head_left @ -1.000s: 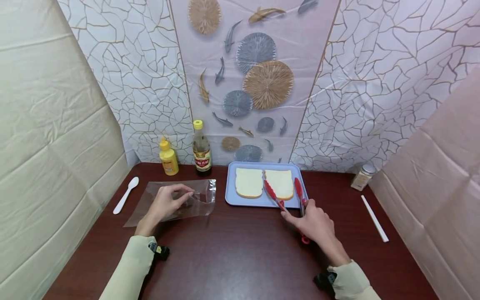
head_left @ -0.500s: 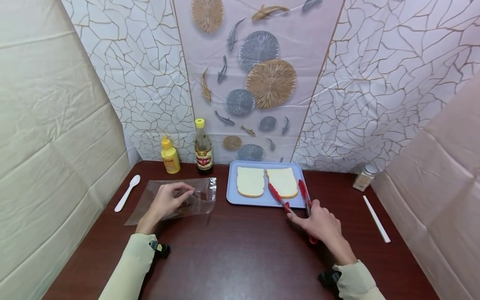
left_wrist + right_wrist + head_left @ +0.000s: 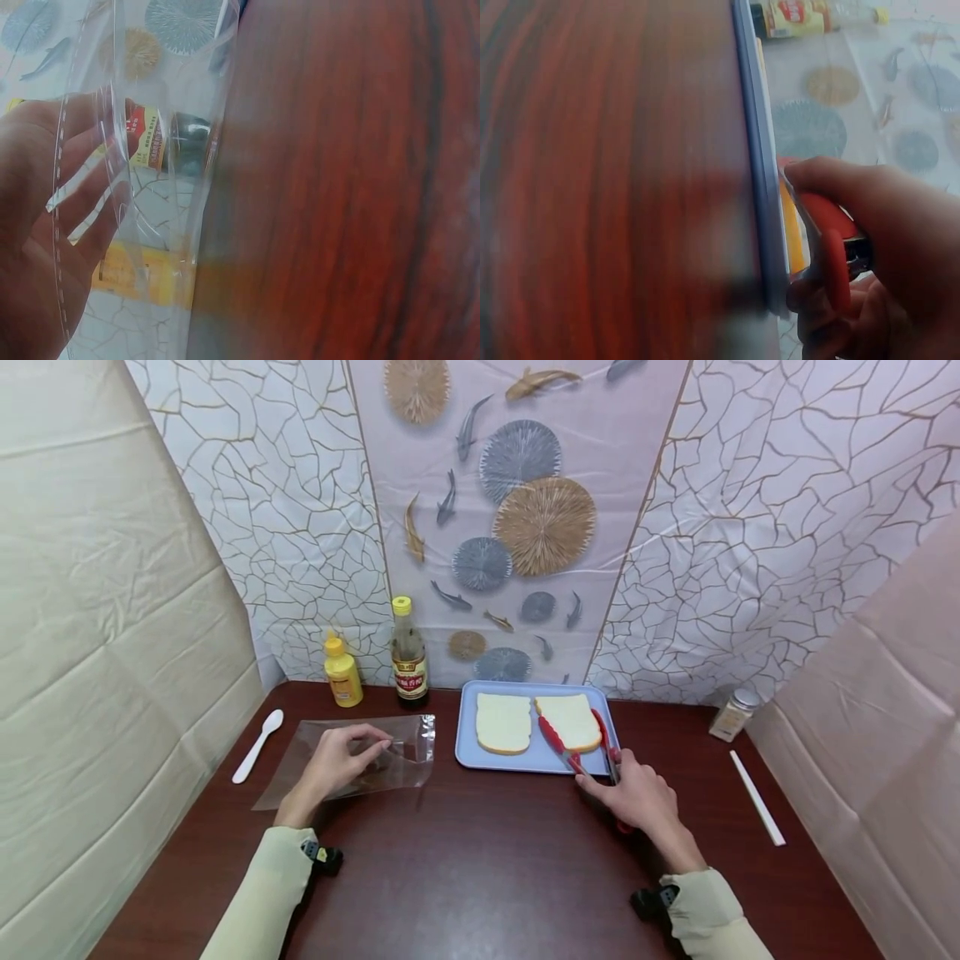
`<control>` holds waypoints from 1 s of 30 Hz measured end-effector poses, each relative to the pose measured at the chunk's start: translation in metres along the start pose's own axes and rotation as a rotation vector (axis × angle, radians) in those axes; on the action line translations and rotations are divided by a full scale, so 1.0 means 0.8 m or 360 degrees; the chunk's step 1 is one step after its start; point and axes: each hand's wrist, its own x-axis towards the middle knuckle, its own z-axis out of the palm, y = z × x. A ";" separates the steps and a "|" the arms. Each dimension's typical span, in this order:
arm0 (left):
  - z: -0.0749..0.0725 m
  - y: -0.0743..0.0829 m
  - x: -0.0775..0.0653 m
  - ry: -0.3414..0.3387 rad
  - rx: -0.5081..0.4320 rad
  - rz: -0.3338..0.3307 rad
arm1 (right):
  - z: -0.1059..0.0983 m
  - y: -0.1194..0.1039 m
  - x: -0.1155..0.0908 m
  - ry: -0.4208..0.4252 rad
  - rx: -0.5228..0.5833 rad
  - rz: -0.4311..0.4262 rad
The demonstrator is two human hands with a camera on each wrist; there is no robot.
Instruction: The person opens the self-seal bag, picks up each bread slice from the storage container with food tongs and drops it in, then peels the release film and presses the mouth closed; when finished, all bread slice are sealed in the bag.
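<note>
My left hand pinches the upper film of a clear plastic bag lying on the table at the left; the film rises in front of the fingers in the left wrist view. My right hand grips metal tongs with red tips, thumb on one arm and fingers on the other. The tongs' tips straddle the right bread slice, right at its two side edges. That slice lies slightly turned on a light blue tray. Beside it on the tray lies a second bread slice.
A yellow squeeze bottle and a sauce bottle with a yellow cap stand at the back left. A white spoon lies at the left edge. To the right are a small shaker jar and a white stick.
The tongs have shifted right, and their tips have drawn in toward the right slice's sides. The slice's near end has slid slightly right. My left hand has kept its place on the bag.
</note>
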 end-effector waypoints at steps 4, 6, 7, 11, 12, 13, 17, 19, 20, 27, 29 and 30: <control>-0.001 -0.002 -0.001 0.0016 0.0019 0.0000 | -0.003 0.008 0.002 0.0016 0.0049 -0.0033; -0.001 -0.002 -0.002 0.0014 0.0025 -0.0003 | -0.004 0.013 0.003 0.0029 0.0061 -0.0054; -0.002 -0.003 -0.002 0.0011 0.0026 -0.0003 | -0.005 0.015 0.003 0.0035 0.0070 -0.0061; -0.001 -0.004 -0.003 0.0011 0.0017 -0.0006 | -0.006 0.022 0.005 0.0112 0.0077 -0.0135; -0.001 -0.005 -0.003 0.0016 0.0013 0.0003 | -0.006 0.024 0.005 0.0133 0.0093 -0.0161; -0.001 -0.005 -0.003 0.0023 0.0014 0.0020 | -0.006 0.025 0.006 0.0137 0.0131 -0.0180; 0.001 -0.007 -0.001 0.0077 0.0049 0.0149 | -0.008 0.029 0.009 0.0108 0.0274 -0.0235; 0.002 -0.008 0.001 0.0102 0.0079 0.0211 | -0.009 0.031 0.010 0.0087 0.0311 -0.0240; 0.002 -0.009 0.001 0.0110 0.0086 0.0227 | -0.009 0.031 0.010 0.0092 0.0308 -0.0245; 0.002 -0.012 0.001 0.0088 0.0044 0.0192 | -0.010 0.033 0.012 0.0263 0.0240 -0.0377; 0.002 -0.013 0.001 0.0081 0.0027 0.0171 | -0.011 0.032 0.012 0.0340 0.0252 -0.0446; 0.002 -0.013 0.001 0.0079 0.0022 0.0159 | -0.011 0.032 0.012 0.0373 0.0254 -0.0484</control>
